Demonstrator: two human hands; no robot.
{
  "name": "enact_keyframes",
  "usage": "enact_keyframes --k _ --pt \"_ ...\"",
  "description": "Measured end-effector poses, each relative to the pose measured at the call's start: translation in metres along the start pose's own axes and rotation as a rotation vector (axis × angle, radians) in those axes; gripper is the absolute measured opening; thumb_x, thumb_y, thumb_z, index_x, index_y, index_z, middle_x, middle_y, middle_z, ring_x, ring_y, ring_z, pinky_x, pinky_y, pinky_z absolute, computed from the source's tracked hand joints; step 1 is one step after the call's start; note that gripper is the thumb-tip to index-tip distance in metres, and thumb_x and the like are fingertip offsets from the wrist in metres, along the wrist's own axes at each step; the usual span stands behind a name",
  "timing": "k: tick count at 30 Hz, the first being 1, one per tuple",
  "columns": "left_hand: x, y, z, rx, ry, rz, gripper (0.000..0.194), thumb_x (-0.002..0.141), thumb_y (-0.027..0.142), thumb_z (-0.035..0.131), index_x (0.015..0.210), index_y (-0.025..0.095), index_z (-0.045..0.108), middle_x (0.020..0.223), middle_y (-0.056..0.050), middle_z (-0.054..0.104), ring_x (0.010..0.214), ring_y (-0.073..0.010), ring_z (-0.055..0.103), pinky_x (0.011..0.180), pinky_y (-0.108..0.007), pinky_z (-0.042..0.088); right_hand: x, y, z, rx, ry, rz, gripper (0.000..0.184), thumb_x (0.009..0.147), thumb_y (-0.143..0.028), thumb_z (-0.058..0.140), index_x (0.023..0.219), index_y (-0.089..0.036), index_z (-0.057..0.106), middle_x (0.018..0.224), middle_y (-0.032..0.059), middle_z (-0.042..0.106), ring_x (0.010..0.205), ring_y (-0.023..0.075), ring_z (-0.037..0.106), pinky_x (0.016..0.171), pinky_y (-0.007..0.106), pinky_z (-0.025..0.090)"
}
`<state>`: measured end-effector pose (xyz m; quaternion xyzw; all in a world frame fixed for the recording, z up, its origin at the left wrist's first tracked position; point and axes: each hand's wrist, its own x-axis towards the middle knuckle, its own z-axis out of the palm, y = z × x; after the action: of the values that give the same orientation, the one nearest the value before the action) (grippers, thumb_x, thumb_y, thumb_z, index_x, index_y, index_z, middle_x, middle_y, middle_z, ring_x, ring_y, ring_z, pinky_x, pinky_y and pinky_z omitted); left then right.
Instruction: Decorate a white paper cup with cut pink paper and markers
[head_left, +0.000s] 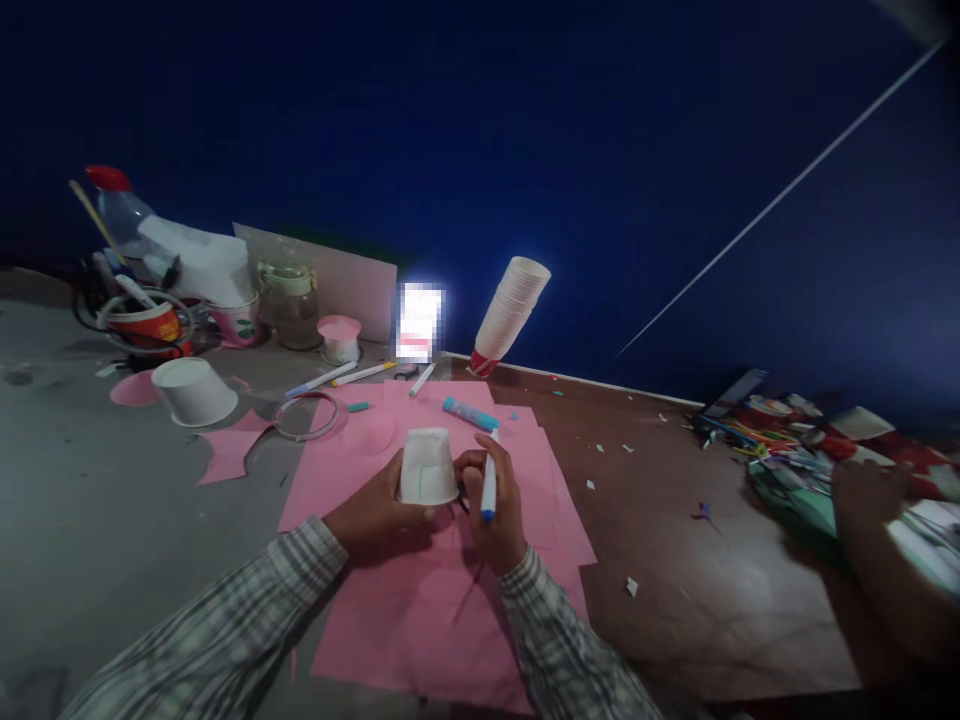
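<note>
My left hand (369, 512) is wrapped round a white paper cup (427, 466) held upside down, its wide rim downward. Thin green lines are drawn on the cup's side. In my right hand (505, 515), just right of the cup, a white marker (490, 480) with a blue end is gripped, blue end down. Something dark and curved shows by the right fingers; I cannot make out what it is. Pink paper sheets (405, 640) lie under both hands. Beyond them on the paper is a light-blue tube (470, 413).
At left stand an upturned cup (193, 392), a tape ring (306, 416), pink scraps (232, 447), a glass jar (292, 305) and a cup of tools (150, 325). A tilted cup stack (514, 310) is behind. Another person's hand (870, 495) is at right, near a cluttered pile.
</note>
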<state>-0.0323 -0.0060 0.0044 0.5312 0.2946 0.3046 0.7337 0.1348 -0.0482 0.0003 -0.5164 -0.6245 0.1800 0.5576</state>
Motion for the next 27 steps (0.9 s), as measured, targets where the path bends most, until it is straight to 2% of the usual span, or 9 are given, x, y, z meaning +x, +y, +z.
enact_keyframes --k 3,7,14,18,22,27 --pt "0.000 -0.001 -0.003 0.037 -0.001 0.012 0.078 0.060 0.030 0.081 0.127 0.020 0.042 0.112 -0.009 0.060 0.098 -0.0244 0.058 0.078 -0.035 0.048 0.000 -0.004 -0.004 0.034 0.063 -0.051 0.035 0.095 -0.027 0.042 0.129 -0.022 0.044 0.098 0.0071 0.063 0.086 0.0195 0.064 0.075 0.038 0.055" --pt "0.001 -0.002 -0.004 0.032 -0.023 0.017 0.077 0.062 0.030 0.080 0.128 0.020 0.042 0.117 -0.009 0.059 0.106 -0.0268 0.056 0.085 -0.038 0.046 -0.001 -0.008 -0.004 -0.093 0.054 -0.240 0.030 0.092 -0.028 0.049 0.121 -0.023 0.052 0.109 0.0101 0.064 0.101 0.0237 0.062 0.084 0.043 0.054" --pt "0.000 -0.001 -0.003 0.003 -0.001 0.016 0.071 0.062 0.029 0.080 0.122 0.018 0.045 0.113 -0.009 0.061 0.103 -0.0265 0.056 0.086 -0.038 0.044 -0.007 -0.012 -0.009 0.091 0.120 -0.289 0.038 0.097 -0.044 0.035 0.121 -0.023 0.056 0.097 0.0094 0.066 0.086 0.0233 0.065 0.074 0.044 0.056" --pt "0.002 -0.001 -0.004 -0.009 -0.002 0.020 0.070 0.061 0.031 0.081 0.119 0.016 0.045 0.109 -0.009 0.061 0.101 -0.0258 0.056 0.087 -0.038 0.044 -0.007 -0.023 -0.010 0.128 0.081 -0.316 0.031 0.096 -0.036 0.041 0.109 -0.021 0.065 0.092 0.0090 0.068 0.088 0.0242 0.065 0.076 0.044 0.055" --pt "0.004 -0.007 -0.006 0.020 0.041 0.037 0.071 0.061 0.033 0.081 0.119 0.016 0.042 0.108 -0.008 0.058 0.103 -0.0259 0.055 0.088 -0.039 0.044 -0.008 -0.029 -0.004 0.066 0.055 -0.356 0.021 0.092 -0.025 0.051 0.106 -0.021 0.065 0.094 0.0091 0.070 0.088 0.0239 0.067 0.075 0.041 0.056" --pt "0.004 -0.011 -0.006 0.045 0.058 0.049 0.072 0.063 0.035 0.082 0.120 0.017 0.042 0.109 -0.008 0.057 0.106 -0.0271 0.054 0.091 -0.042 0.043 -0.012 -0.023 0.002 0.007 0.063 -0.364 0.024 0.088 -0.017 0.054 0.110 -0.022 0.062 0.100 0.0102 0.070 0.093 0.0262 0.068 0.080 0.048 0.056"
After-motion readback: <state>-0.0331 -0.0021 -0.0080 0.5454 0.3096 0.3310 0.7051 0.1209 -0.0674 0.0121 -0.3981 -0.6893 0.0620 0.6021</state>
